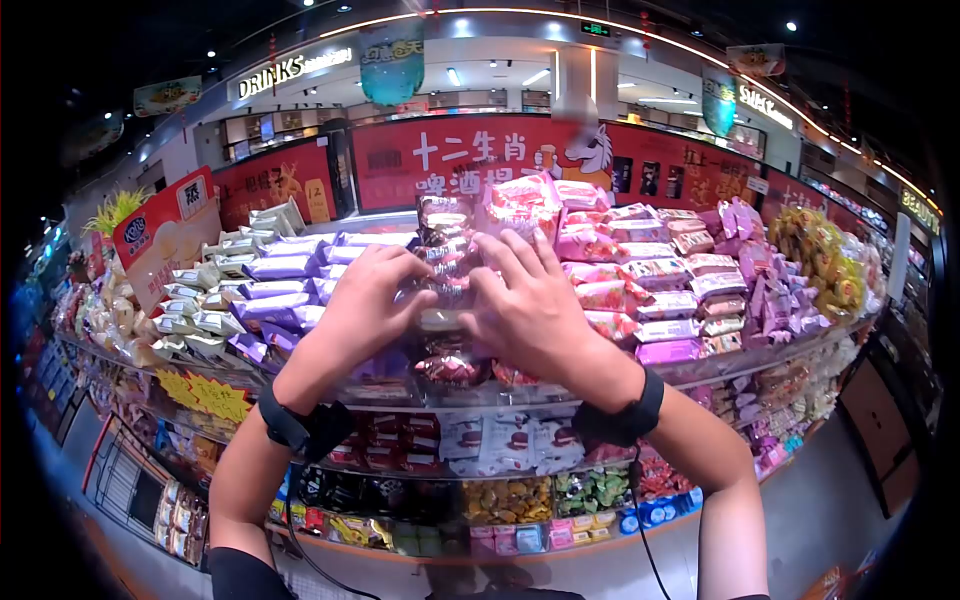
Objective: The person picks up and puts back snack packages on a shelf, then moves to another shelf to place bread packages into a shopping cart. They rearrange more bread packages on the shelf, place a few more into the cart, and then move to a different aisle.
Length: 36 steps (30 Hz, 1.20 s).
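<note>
A column of dark brown, shiny snack packets [445, 255] runs up the middle of the display, between my two hands. From the left side, my left hand [365, 310] bends over the column, thumb and fingers closed at a packet's edge. On the opposite side my right hand [535, 315] curls its fingertips against the same packets. Its upper fingers reach toward a pink packet [522, 200] on top. More brown packets [450, 368] lie below, near the shelf's front edge. My fingers partly cover the packets between them.
Purple packets [280, 268] and pale green packets [205, 300] are stacked at left. Pink and white packets [650, 270] fill the right, with yellow bags [825, 265] beyond. A clear shelf lip [500, 402] fronts the display. Lower shelves hold bagged snacks [505, 440]. Cables hang from both wristbands.
</note>
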Motion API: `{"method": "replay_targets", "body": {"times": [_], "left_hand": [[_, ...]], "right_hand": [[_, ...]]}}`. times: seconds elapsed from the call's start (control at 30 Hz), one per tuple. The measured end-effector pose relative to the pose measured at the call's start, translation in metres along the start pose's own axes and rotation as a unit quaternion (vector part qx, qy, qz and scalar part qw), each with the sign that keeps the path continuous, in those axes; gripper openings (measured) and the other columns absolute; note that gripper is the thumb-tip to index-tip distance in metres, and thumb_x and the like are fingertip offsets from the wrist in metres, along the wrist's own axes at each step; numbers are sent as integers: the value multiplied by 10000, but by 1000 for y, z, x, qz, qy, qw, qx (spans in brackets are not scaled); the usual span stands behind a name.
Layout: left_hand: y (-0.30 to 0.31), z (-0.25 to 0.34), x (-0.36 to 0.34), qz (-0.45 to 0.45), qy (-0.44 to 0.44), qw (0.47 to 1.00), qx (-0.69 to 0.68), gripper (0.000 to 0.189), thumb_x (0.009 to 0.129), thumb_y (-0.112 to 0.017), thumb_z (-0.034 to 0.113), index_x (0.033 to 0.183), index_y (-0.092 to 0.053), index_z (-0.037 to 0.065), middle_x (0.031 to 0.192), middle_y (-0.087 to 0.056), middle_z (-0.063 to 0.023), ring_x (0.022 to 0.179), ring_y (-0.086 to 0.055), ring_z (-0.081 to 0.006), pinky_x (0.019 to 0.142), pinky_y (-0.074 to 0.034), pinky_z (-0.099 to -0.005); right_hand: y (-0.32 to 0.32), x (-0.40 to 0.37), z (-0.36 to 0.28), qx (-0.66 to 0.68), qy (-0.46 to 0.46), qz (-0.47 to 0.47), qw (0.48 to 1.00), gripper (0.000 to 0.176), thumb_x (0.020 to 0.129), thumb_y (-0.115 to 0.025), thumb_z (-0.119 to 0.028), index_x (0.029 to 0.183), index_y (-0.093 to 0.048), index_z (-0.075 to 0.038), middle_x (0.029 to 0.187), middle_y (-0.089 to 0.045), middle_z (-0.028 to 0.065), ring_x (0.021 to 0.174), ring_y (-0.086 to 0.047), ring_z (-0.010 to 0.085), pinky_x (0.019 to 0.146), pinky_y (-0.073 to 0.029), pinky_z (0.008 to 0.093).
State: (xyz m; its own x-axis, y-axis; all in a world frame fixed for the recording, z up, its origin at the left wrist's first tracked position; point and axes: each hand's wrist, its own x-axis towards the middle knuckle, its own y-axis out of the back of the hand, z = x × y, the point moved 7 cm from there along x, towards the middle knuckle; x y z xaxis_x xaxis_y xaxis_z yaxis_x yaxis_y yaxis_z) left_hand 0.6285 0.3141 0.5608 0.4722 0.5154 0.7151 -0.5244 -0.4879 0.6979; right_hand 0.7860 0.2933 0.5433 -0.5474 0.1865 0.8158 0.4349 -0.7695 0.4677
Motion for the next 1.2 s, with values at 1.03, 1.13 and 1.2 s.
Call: {"method": "replay_targets", "body": {"times": [1.03,1.13,1.2], "left_hand": [[-20,46,-38,45,-78,972,219,464,904,-639,316,1261,-563,29,1348,-560,-137,1310,-468,-335,1130,-296,-496],[-19,43,-39,37,-57,978,196,484,909,-633,331,1272,-548,23,1364,-549,-143,1325,-456,-337,1135,-283,-505],[-17,43,-39,42,-48,980,188,489,913,-626,328,1283,-537,21,1362,-550,-147,1332,-449,-338,1137,-278,-510]], "right_hand": [[17,-62,5,-19,-45,11,999,464,833,-703,-307,1217,-593,-71,1359,-515,173,1266,-474,368,1129,-246,540],[16,-62,4,-27,-34,12,999,472,855,-685,-322,1242,-574,-74,1371,-509,172,1274,-470,365,1135,-231,536],[16,-64,4,-26,-36,2,999,467,869,-674,-323,1251,-567,-77,1377,-506,171,1279,-466,363,1139,-225,532]]}}
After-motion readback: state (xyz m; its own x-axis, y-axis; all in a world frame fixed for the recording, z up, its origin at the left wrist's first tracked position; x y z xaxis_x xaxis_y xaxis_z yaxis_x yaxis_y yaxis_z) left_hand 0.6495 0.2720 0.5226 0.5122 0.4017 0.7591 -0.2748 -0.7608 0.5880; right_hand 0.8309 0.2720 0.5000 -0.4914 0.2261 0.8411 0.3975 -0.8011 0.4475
